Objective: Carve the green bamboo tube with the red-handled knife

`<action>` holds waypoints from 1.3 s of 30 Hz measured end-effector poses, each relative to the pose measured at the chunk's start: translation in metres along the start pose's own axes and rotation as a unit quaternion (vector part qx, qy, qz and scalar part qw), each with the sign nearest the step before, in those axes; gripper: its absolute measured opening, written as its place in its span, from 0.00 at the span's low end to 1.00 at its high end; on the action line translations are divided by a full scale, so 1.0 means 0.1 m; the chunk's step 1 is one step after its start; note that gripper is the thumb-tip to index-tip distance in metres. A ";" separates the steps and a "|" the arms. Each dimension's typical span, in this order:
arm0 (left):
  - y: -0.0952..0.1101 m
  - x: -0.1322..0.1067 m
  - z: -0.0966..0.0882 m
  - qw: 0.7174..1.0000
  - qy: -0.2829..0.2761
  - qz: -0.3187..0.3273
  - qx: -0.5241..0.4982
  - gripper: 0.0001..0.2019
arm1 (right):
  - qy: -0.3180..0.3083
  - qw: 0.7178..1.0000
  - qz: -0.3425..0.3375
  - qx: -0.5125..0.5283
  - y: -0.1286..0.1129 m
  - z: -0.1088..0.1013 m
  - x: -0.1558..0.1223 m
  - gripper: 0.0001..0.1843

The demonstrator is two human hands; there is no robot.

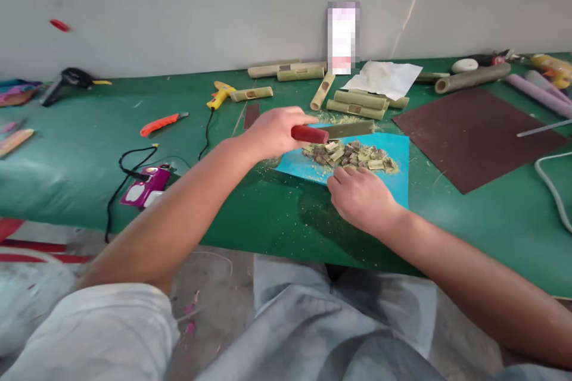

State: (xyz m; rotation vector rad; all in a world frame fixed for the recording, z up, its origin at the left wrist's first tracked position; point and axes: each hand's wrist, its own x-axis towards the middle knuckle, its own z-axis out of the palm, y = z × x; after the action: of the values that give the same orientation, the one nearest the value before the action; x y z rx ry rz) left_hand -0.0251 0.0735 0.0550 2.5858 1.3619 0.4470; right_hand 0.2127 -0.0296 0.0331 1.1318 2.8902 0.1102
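Observation:
My left hand (281, 130) is closed around a thick red handle (310, 134) above the blue sheet (397, 146); whatever the handle belongs to cannot be made out. Just beyond it lies a green bamboo tube (353, 129), and whether my fingers touch the tube is unclear. A heap of bamboo chips and shavings (353, 155) covers the middle of the sheet. At the sheet's near edge, my right hand (360, 196) is closed with its fingers curled under, close to the chips. Anything inside those fingers is hidden.
Notched bamboo tubes (357, 109) lie behind the sheet. To the right is a brown sheet (473, 137). On the left are an orange utility knife (163, 124), a yellow glue gun (220, 95) and a purple power strip (145, 186) with cords. A phone (343, 38) leans on the wall.

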 end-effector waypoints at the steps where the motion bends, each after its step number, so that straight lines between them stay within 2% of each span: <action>1: -0.01 0.03 -0.04 1.000 0.021 -0.002 0.000 0.22 | 0.004 1.000 0.003 -0.007 0.02 -0.02 0.01 0.12; 6: 0.06 0.15 -0.20 0.995 0.092 -0.031 0.011 0.19 | 0.020 0.999 0.013 -0.044 0.15 -0.18 0.09 0.13; 9: 0.15 0.17 -0.29 0.992 0.123 -0.035 0.003 0.16 | 0.056 0.994 0.032 -0.090 0.25 -0.30 0.15 0.13; 13: 0.24 0.16 -0.37 0.985 0.161 -0.056 -0.008 0.13 | 0.106 0.985 0.017 -0.135 0.41 -0.41 0.24 0.13; 22: 0.22 0.11 -0.37 0.985 0.161 -0.059 -0.016 0.13 | 0.215 0.960 -0.004 -0.179 0.58 -0.38 0.25 0.13; 26: 0.21 0.10 -0.36 0.986 0.157 -0.055 -0.020 0.13 | 0.256 0.947 0.017 -0.195 0.65 -0.37 0.21 0.16; 29: 0.21 0.11 -0.35 0.986 0.162 -0.045 -0.018 0.13 | 0.264 0.944 0.024 -0.198 0.70 -0.38 0.20 0.17; 31: 0.21 0.11 -0.35 0.986 0.165 -0.038 -0.013 0.14 | 0.262 0.944 0.010 -0.199 0.68 -0.34 0.18 0.15; 33: 0.22 0.11 -0.34 0.986 0.166 -0.033 -0.006 0.14 | 0.271 0.941 -0.037 -0.199 0.60 -0.26 0.12 0.15; 35: 0.24 0.11 -0.33 0.986 0.163 -0.032 -0.002 0.14 | 0.283 0.938 -0.072 -0.186 0.47 -0.14 0.02 0.14; 39: 0.25 0.08 -0.28 0.990 0.131 -0.044 -0.002 0.15 | 0.265 0.952 -0.102 -0.112 0.17 0.15 -0.24 0.14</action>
State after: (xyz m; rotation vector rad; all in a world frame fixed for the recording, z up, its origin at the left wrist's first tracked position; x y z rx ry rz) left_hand -0.0112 0.0663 0.0905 2.5200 1.5467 0.7968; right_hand 0.2425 -0.0328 0.0192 0.8596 3.3041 0.8318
